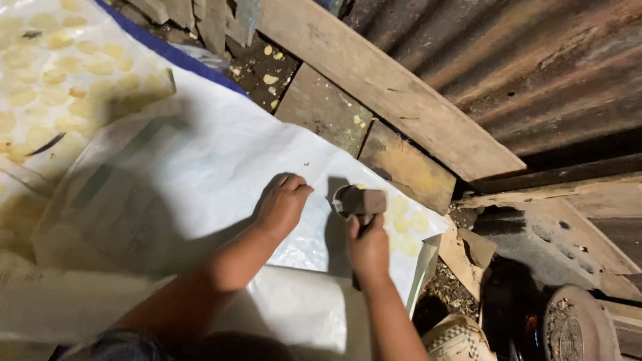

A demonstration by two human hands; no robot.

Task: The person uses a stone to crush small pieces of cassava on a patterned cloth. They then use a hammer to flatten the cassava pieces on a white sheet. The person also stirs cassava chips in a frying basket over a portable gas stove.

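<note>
Mallet: a small wooden mallet [361, 200] is held by its handle in the right hand [367, 245], head up over the white sheet [221, 160].
Right hand: its fingers are curled tight around the handle, just below the mallet head.
Left hand: the left hand [282, 202] sits on the white sheet, just left of the mallet. Its fingers are bent into a loose fist. I cannot tell if they pinch anything.
White sheet: it lies spread over wooden boards [374, 80]. It looks thin and slippery.
Yellow rounds: flat pale yellow rounds [404, 224] lie on the sheet just right of the mallet. Many more [60, 73] lie far to the left of it.
Risk 1: the left hand is very near the mallet head. A crooked hit could land on those fingers.
Risk 2: the sheet could slide or wrinkle under a hit, so the rounds could skid off the edge near the mallet into the dirt.
Risk 3: the mallet could squash the nearby yellow rounds if it swings wide to the right.
Risk 4: dark shadow falls over the sheet left of the mallet, so it is hard to see there.
</note>
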